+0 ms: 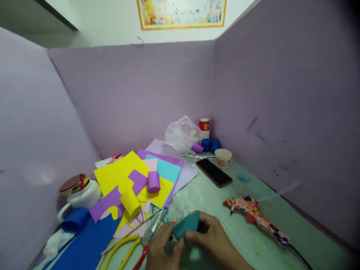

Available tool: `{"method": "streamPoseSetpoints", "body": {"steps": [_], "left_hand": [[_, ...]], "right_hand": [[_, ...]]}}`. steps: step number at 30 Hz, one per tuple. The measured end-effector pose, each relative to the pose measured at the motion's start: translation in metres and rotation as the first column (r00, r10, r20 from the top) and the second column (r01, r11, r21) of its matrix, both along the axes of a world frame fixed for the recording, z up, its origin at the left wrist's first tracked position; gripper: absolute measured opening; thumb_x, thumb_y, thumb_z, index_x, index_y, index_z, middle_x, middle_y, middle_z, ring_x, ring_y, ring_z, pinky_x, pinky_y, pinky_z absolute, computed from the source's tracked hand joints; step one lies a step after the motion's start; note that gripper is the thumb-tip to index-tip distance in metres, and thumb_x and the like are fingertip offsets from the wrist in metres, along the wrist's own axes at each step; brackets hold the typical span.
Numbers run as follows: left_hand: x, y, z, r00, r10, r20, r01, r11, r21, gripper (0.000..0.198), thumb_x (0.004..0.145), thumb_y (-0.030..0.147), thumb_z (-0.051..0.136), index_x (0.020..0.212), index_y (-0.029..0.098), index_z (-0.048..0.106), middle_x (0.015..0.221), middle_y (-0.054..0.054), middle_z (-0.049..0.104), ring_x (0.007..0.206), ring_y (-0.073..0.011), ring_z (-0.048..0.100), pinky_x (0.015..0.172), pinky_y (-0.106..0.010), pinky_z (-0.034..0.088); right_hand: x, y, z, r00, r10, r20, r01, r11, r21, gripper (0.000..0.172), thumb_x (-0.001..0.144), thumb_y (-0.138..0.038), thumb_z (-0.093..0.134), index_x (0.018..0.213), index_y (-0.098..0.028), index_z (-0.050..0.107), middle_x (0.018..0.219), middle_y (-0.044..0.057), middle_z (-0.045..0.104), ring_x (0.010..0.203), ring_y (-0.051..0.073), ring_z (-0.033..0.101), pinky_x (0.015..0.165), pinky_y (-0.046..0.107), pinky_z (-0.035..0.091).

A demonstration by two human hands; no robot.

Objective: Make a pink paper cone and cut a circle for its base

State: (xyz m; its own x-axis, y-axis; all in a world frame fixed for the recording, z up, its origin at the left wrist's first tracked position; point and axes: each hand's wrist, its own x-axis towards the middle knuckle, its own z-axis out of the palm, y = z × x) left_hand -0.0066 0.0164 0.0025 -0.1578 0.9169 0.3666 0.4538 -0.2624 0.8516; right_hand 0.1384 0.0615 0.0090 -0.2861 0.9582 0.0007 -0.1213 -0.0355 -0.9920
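Observation:
Near the front middle of the table, a small teal piece, paper or foam by its look, is held between both hands. My left hand pinches its left end, fingers curled. On the other side, my right hand grips its right end between thumb and fingers. The piece looks bent or curved; its underside is hidden. Close beside my left hand lie scissors with yellow and red handles, blades pointing away from me. A thin wooden stick crosses near them.
Coloured sheets and cut scraps pile at left, with a yellow roll and a purple roll. A patterned glue gun lies right, its cord trailing. Behind are a phone, a paper cup and a plastic bag. A white mug stands left.

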Motion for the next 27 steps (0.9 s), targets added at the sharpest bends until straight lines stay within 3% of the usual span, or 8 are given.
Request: {"method": "streamPoseSetpoints", "body": {"steps": [3,9,15,20,27], "left_hand": [[-0.001,0.002,0.000,0.999,-0.032,0.016,0.031,0.998,0.055,0.015,0.073,0.034,0.061,0.079,0.027,0.072,0.078,-0.003,0.072,0.074,-0.0224,0.066,0.071,-0.029,0.051],[0.001,0.000,0.008,0.997,0.076,0.026,-0.074,0.995,-0.072,0.026,0.074,0.044,0.059,0.069,0.021,0.069,0.061,-0.002,0.066,0.059,-0.0191,0.059,0.057,-0.027,0.048],[0.006,-0.004,0.018,0.992,0.103,0.066,-0.095,0.989,-0.114,0.030,0.074,0.045,0.058,0.058,0.021,0.065,0.057,0.001,0.062,0.056,-0.0164,0.055,0.055,-0.024,0.045],[0.004,-0.004,0.015,0.992,0.108,0.071,-0.094,0.979,-0.181,0.034,0.072,0.046,0.059,0.052,0.019,0.059,0.048,0.002,0.052,0.050,-0.0144,0.048,0.048,-0.023,0.040],[0.005,0.001,0.005,0.969,0.126,0.213,-0.093,0.983,-0.161,0.038,0.064,0.055,0.065,0.071,0.018,0.069,0.061,-0.001,0.066,0.056,-0.0175,0.058,0.051,-0.024,0.047]], "right_hand": [[-0.002,0.000,-0.003,0.999,-0.034,-0.023,0.033,0.999,-0.033,0.015,0.053,-0.021,0.076,0.061,-0.014,0.066,0.057,0.001,0.062,0.058,0.015,0.054,0.059,0.027,0.042],[0.001,-0.002,-0.008,1.000,0.011,0.011,-0.011,1.000,0.001,0.031,0.066,-0.044,0.069,0.064,-0.013,0.069,0.062,0.005,0.064,0.058,0.016,0.054,0.058,0.029,0.043],[0.001,-0.004,-0.006,0.999,0.050,-0.019,-0.051,0.998,-0.021,0.032,0.064,-0.046,0.072,0.066,-0.015,0.071,0.061,0.003,0.064,0.057,0.015,0.054,0.057,0.027,0.044],[0.002,-0.004,-0.004,1.000,0.015,0.002,-0.015,1.000,-0.018,0.034,0.065,-0.045,0.069,0.067,-0.012,0.068,0.060,0.003,0.061,0.057,0.015,0.052,0.057,0.028,0.044],[0.001,-0.004,-0.009,0.994,-0.021,0.108,0.018,0.999,0.027,0.031,0.064,-0.043,0.065,0.055,-0.015,0.055,0.053,-0.001,0.048,0.054,0.012,0.043,0.048,0.023,0.037]]}}
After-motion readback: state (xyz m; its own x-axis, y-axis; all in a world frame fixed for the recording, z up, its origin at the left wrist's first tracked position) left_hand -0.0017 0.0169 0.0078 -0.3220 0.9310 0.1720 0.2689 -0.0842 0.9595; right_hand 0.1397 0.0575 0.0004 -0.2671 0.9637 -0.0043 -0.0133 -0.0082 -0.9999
